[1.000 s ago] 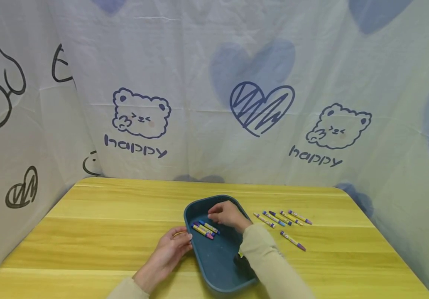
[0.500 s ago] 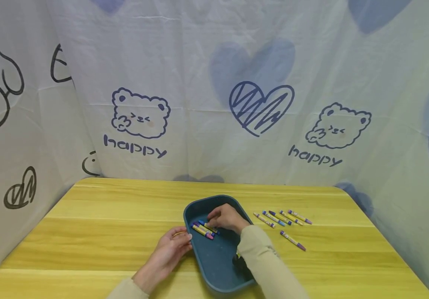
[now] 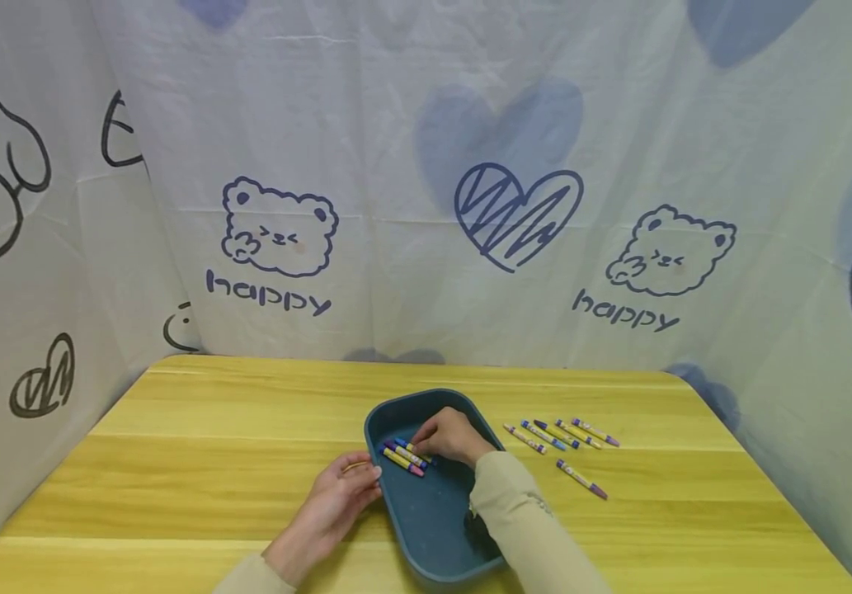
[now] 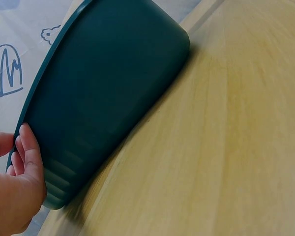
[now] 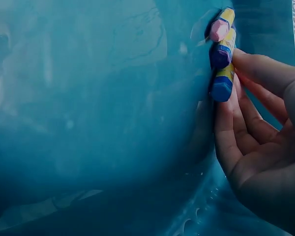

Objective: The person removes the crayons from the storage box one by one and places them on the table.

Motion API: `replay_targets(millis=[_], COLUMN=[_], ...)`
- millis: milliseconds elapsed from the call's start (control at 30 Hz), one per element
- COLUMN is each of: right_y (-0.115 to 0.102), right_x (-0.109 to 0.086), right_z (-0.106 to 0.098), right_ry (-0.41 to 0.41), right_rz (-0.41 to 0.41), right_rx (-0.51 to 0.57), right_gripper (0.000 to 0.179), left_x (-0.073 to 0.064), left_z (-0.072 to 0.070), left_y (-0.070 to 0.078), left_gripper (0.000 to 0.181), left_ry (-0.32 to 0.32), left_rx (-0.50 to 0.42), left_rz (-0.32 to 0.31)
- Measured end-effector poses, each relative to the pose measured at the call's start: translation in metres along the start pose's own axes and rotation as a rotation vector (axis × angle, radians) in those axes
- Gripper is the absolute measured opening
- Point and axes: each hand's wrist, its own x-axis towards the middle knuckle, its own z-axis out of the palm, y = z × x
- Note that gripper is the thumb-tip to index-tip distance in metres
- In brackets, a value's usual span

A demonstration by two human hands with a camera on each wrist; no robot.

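1. While the left hand (image 3: 340,497) rests at the left wall of the tray (image 3: 433,532), its fingers lie loosely bent against the outside, near the rim; whether the thumb bears on the rim, I cannot tell
2. The right hand (image 5: 268,153) is inside the tray, toward the far left; its thumb and fingers look nearly closed in a pinch, with the blue crayon (image 5: 222,90) between them
3. Next to that one, close together on the tray floor, lie the dark-ended crayon (image 5: 222,56) and the pink crayon (image 5: 220,30)
4. Six more crayons (image 3: 581,479) lie on the table (image 3: 247,466) to the tray's right, one nearer the person than the rest
5. Each crayon should be light and stiff yet brittle, probably wax in a paper wrapper; a gentle pinch midway along the wrapper should suit, since a bare tip could smear or snap
6. The glossy tray floor may let crayons slide; the tray itself looks like light, rigid plastic, best steadied by a side wall just under the rim
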Motion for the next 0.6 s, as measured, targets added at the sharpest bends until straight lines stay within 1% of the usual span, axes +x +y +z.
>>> replay_targets(millis=[100,333,467,600], right_y=[0.0010,-0.0005,-0.0027,-0.0046], right_x=[0.0000,0.0001,0.0002,-0.0001], right_z=[0.0010,0.0017,0.0008,-0.0015], right_ry=[-0.006,-0.018,-0.028,-0.021], right_rz=[0.011,0.039,0.026,0.005], right_rx=[0.004,0.052,0.072,0.079], right_gripper=[0.006,0.007,0.008,0.009], left_x=[0.0004,0.0005,-0.0003,-0.0005], left_z=[0.0003,0.0008,0.0007,0.0000], left_y=[-0.0014,-0.0029,-0.0011,0.0005], left_gripper=[0.028,0.026,0.025,0.027], left_ry=[0.002,-0.005,-0.005,-0.008], left_rx=[-0.006,-0.014,-0.013,-0.010], left_rz=[0.002,0.004,0.003,-0.004])
